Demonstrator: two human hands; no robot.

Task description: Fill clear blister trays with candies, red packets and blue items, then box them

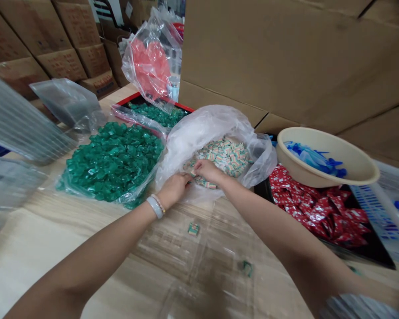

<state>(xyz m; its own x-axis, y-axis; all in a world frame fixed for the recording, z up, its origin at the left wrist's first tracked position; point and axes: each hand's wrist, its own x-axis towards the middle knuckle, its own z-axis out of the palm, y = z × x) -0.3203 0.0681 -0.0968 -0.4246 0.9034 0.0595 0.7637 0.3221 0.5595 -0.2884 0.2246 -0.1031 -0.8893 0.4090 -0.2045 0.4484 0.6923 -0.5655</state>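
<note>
Small striped packets fill an open white plastic bag, mid-tabletop. A light fingertip pinch would likely suit such small pieces. The right hand angles in leftward, fingers apparently pinching one packet; the left hand curls just beside, its grip unclear.

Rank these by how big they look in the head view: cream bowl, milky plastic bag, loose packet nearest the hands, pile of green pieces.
1. Milky plastic bag and pile of green pieces: too alike to rank
2. Cream bowl
3. Loose packet, clearly smallest
</note>
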